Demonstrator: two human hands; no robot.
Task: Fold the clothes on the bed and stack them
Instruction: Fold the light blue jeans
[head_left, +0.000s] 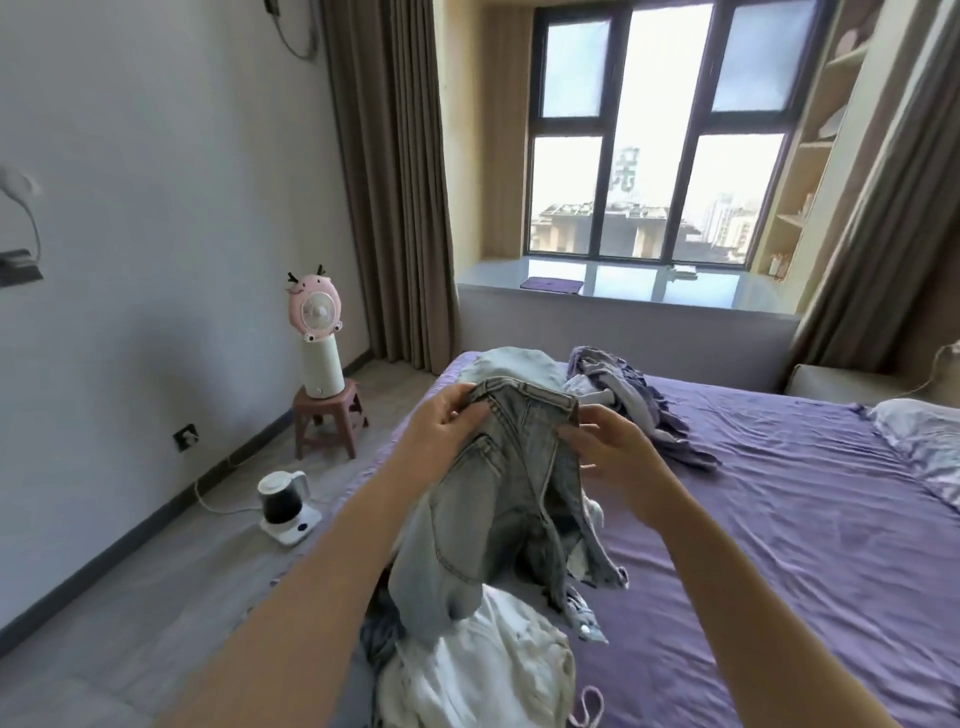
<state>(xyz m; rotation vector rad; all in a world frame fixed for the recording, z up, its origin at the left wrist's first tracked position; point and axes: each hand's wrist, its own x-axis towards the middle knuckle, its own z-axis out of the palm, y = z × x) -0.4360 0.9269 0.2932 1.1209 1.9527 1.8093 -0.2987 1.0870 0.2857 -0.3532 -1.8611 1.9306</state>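
Light-wash jeans (506, 483), faded blue-grey with a frayed hem, held up above the bed (779, 493) by the waistband. Left hand (447, 421) grips the waistband's left end, fingers curled over the denim; right hand (610, 447) pinches the right end, fingers partly bent. Legs hang crumpled below the fingers onto a white garment (483, 670). Purple-grey clothes pile (634, 395) lies just beyond the right fingers.

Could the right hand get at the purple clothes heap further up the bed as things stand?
Probably yes, once it lets go. The right hand pinches the jeans at the waistband, so it is busy. The purple heap lies just beyond it on the bed, with nothing between them.
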